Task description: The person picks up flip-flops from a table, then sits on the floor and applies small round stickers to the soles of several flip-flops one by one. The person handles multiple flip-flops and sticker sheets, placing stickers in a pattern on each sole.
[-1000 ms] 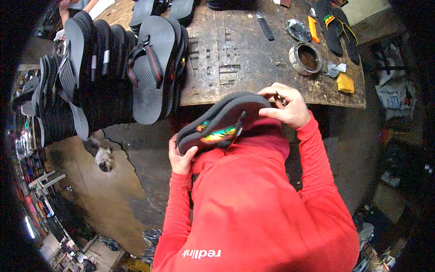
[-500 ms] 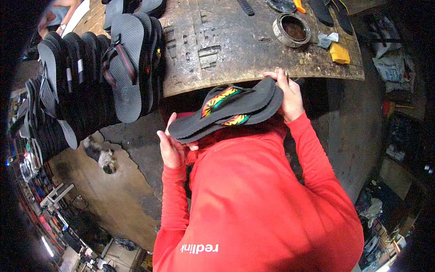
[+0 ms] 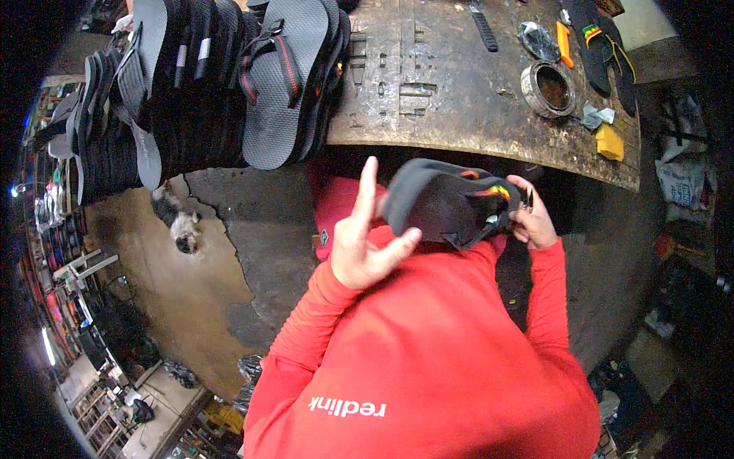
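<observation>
A pair of black flip-flops (image 3: 417, 187) with red, yellow and green patterned straps is over my lap, just below the bench edge. My right hand (image 3: 537, 219) grips the pair at its right end, thumb and fingers closed around it. The soles are tilted and slightly blurred. At the left end, my left hand (image 3: 365, 249) is open with fingers spread and thumb stretched out. Its thumb is close to the soles; whether it touches them I cannot tell.
On the worn wooden bench (image 3: 459, 126) stand rows of black flip-flops (image 3: 279, 115) at left. A round tin (image 3: 529, 90), an orange-handled tool (image 3: 565, 46), a yellow block (image 3: 609, 142) and more sandals (image 3: 587, 57) lie at right. A furry animal (image 3: 183, 226) lies on the floor at left.
The flip-flops have turned and shifted right. My left hand has let go of their left end and spread its fingers; my right hand has moved down and right. The view has shifted too.
</observation>
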A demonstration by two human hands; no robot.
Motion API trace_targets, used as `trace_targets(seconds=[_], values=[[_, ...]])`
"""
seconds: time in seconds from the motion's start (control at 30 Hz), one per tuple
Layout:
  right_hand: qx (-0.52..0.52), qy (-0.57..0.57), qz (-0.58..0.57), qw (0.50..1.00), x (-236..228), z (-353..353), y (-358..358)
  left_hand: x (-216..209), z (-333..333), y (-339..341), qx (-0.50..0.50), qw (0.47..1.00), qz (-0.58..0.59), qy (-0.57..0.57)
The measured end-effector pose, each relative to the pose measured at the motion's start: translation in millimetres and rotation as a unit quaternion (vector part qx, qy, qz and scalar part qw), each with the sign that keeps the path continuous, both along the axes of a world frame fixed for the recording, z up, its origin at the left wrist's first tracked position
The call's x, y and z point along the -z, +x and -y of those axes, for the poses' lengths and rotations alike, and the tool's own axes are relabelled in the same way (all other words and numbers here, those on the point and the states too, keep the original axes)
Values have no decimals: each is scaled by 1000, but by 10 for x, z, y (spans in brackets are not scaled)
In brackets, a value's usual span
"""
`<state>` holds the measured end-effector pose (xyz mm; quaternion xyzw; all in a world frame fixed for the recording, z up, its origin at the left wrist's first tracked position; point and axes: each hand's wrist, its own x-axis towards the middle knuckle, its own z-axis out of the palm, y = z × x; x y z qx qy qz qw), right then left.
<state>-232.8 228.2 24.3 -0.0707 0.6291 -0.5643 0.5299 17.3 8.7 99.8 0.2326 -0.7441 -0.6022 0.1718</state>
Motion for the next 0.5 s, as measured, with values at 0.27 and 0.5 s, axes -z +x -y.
trace_targets(seconds=[0.27, 0.5], values=[[82, -33, 18, 996, 187, 0, 71, -197, -155, -223, 53, 990, -82, -101], [119, -85, 8, 989, 68, 37, 106, -192, -155, -165, 49, 980, -177, -83]])
